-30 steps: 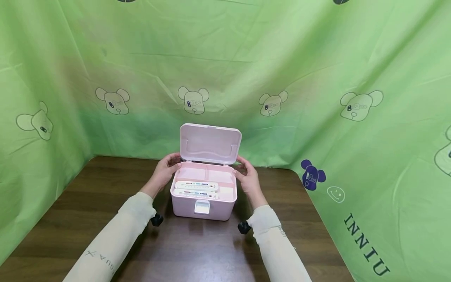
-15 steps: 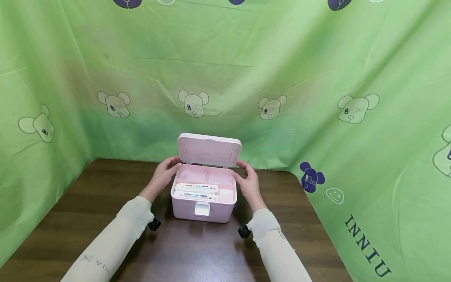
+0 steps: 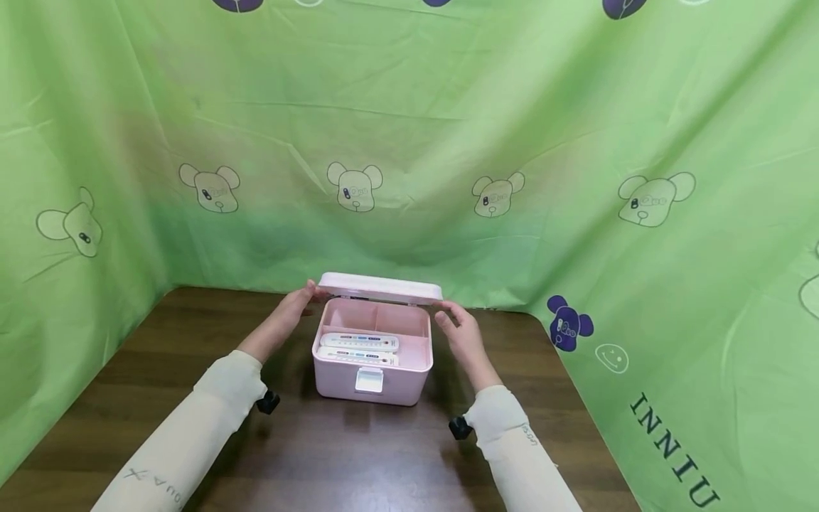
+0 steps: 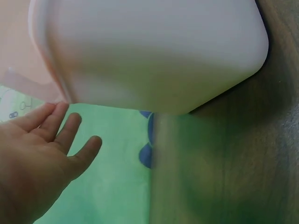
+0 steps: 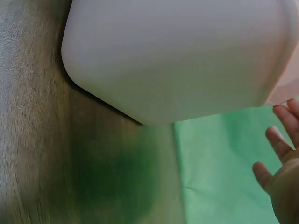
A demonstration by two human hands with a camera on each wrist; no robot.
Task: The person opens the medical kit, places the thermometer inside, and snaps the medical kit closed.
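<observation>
A pink storage box (image 3: 399,387) stands on the table with its hinged lid (image 3: 380,288) tilted forward over the back compartments. Two slim white cases (image 3: 360,343) printed with a scale, like thermometer cases, lie in the front compartment. On the front wall a white latch (image 3: 369,380) hangs down. My left hand (image 3: 286,314) is at the lid's left end, and the left wrist view has its straight fingers (image 4: 58,116) right at the box's back edge. At the lid's right end, my right hand (image 3: 462,338) has extended fingertips (image 5: 279,111) by its edge. Both thumbs are off the box.
The brown wooden table (image 3: 358,462) ends just behind the box at a green curtain (image 3: 409,235) with bear prints. More of this curtain runs along both sides. A small black device (image 3: 269,402) sits at the left cuff, another (image 3: 459,428) at the right.
The lid has swung forward and down from nearly upright. Both hands have followed it, and their thumbs have come off the box's side rims.
</observation>
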